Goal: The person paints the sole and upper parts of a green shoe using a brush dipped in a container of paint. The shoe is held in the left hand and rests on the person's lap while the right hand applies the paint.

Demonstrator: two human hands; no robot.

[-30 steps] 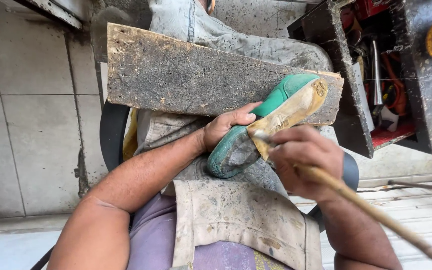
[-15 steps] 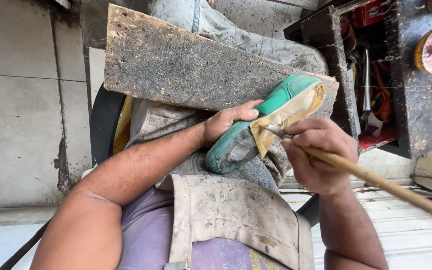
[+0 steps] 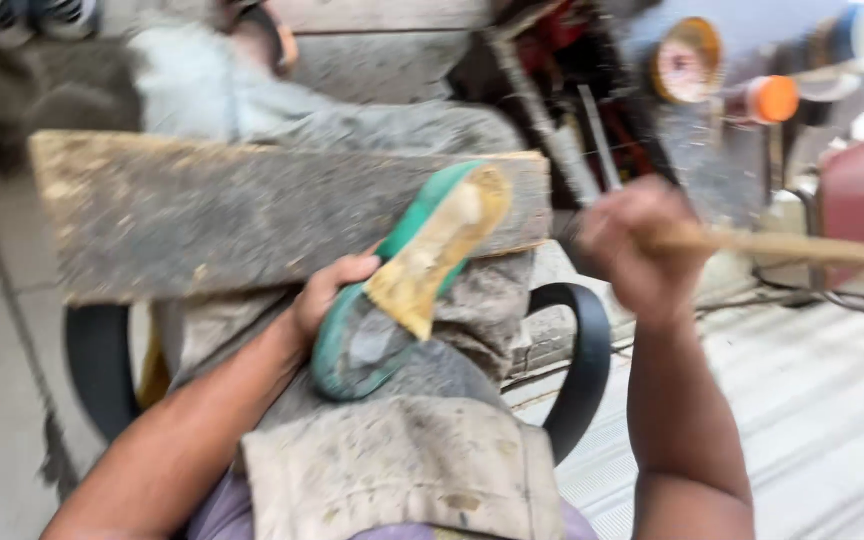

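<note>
A green shoe sole (image 3: 372, 345) with a yellowish glue-smeared patch lies tilted across my lap and a worn wooden board (image 3: 232, 215). My left hand (image 3: 327, 295) grips the sole at its left edge, thumb on top. To the right of the sole, my right hand (image 3: 642, 250) is closed around a long wooden brush handle (image 3: 812, 247) that points right; its tip is hidden behind the fist. That hand is lifted clear of the sole. The picture is blurred by motion.
A stained apron (image 3: 402, 470) covers my lap. A black curved seat rim (image 3: 582, 370) shows on both sides. At the back right stand a round tin (image 3: 687, 65), an orange-capped container (image 3: 772, 98) and dark tools. Grey tiles lie at left, pale boards at right.
My right hand has pulled the brush off the sole and swung up and to the right. The view has shifted right. My left hand keeps its hold on the sole.
</note>
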